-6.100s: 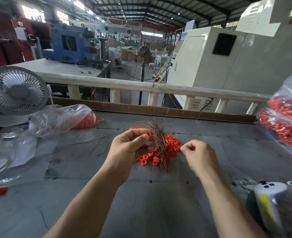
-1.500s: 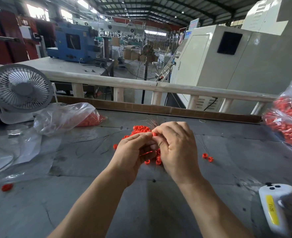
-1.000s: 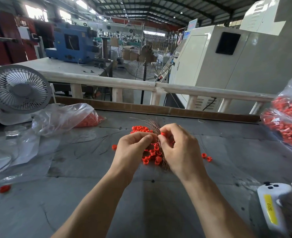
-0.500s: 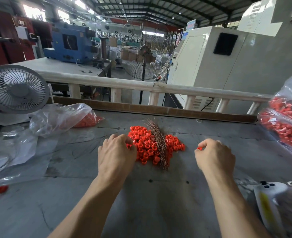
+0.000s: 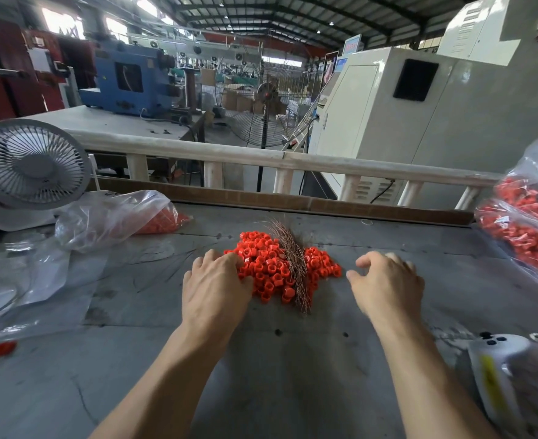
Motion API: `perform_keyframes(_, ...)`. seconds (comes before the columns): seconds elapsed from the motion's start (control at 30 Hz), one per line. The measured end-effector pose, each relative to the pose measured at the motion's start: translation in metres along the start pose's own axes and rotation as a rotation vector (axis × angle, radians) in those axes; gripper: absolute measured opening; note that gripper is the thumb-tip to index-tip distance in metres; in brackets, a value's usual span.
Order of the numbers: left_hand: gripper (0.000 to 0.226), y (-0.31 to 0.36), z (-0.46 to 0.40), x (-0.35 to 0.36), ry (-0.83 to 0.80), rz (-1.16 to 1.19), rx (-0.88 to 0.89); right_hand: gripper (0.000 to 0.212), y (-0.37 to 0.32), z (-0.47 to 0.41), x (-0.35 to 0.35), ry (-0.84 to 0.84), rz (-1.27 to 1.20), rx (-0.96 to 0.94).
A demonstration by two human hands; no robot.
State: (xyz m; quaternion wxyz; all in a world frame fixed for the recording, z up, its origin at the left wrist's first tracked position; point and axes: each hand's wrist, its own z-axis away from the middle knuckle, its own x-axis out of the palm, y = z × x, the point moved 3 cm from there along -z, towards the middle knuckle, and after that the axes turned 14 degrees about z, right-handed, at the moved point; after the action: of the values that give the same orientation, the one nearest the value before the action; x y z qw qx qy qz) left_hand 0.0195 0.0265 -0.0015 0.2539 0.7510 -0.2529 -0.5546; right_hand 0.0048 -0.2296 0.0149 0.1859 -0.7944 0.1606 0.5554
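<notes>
Your left hand (image 5: 217,280) rests with fingers (image 5: 233,264) relaxed, touching the left edge of the heap of small red plastic rings (image 5: 264,264). Your right hand (image 5: 388,280) hovers just right of the heap, fingers loosely curled and holding nothing. The thin coppery wire bundle (image 5: 294,264) lies on the heap, mid-surface (image 5: 293,375), its long axis pointing away from you.

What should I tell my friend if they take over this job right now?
Left hand: open, fingertips resting on the left edge of the red ring pile.
Right hand: loosely curled, holding nothing, just right of the pile, over the table.
The wire bundle lies across the pile. A left bag and a right bag of red parts sit at the table's sides.
Done: cannot tell; nothing is in hand.
Left: probably pick up a ring and a wire, then work through the pile.
</notes>
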Motion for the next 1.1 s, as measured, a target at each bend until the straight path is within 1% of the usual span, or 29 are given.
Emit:
perform_keyframes(0.07, 0.029, 0.0, 0.0, 0.0, 0.008, 0.014, 0.014, 0.011, -0.015, 0.006, -0.004, 0.048, -0.243, -0.115)
perform_keyframes(0.13, 0.021, 0.001, 0.0, 0.0, 0.025, 0.055, 0.03, 0.004, -0.031, 0.015, -0.003, -0.008, -0.349, -0.206)
perform_keyframes(0.2, 0.01, 0.004, 0.001, -0.001, 0.037, 0.098, 0.07, 0.007, -0.041, 0.022, 0.001, -0.067, -0.352, -0.259)
perform_keyframes(0.27, 0.005, 0.009, 0.002, 0.001, 0.023, 0.127, 0.115, 0.018, -0.046, 0.026, 0.003, -0.073, -0.337, -0.255)
perform_keyframes(0.37, 0.007, 0.014, 0.005, 0.006, -0.012, 0.155, 0.162, 0.027, -0.049, 0.027, 0.006, -0.069, -0.304, -0.204)
perform_keyframes(0.53, 0.019, 0.014, 0.007, 0.015, -0.034, 0.104, 0.204, 0.02, -0.055, 0.029, 0.009, -0.05, -0.24, -0.183)
perform_keyframes(0.6, 0.023, 0.015, 0.007, 0.018, -0.032, 0.074, 0.215, 0.019, -0.055, 0.029, 0.006, 0.013, -0.232, -0.197)
perform_keyframes(0.7, 0.027, 0.015, 0.006, 0.021, -0.032, 0.051, 0.217, 0.016, -0.055, 0.03, -0.002, 0.159, -0.229, -0.231)
perform_keyframes(0.8, 0.023, 0.013, 0.004, 0.021, -0.017, 0.052, 0.207, 0.012, -0.057, 0.033, -0.011, 0.301, -0.266, -0.271)
perform_keyframes(0.9, 0.02, 0.013, 0.005, 0.021, -0.009, 0.063, 0.209, 0.013, -0.058, 0.037, -0.021, 0.422, -0.311, -0.266)
perform_keyframes(1.0, 0.017, 0.014, 0.006, 0.018, 0.015, 0.11, 0.229, 0.01, -0.058, 0.04, -0.029, 0.505, -0.478, -0.253)
perform_keyframes(1.1, 0.014, 0.017, 0.008, 0.015, 0.05, 0.233, 0.223, 0.007, -0.055, 0.044, -0.034, 0.58, -0.706, -0.246)
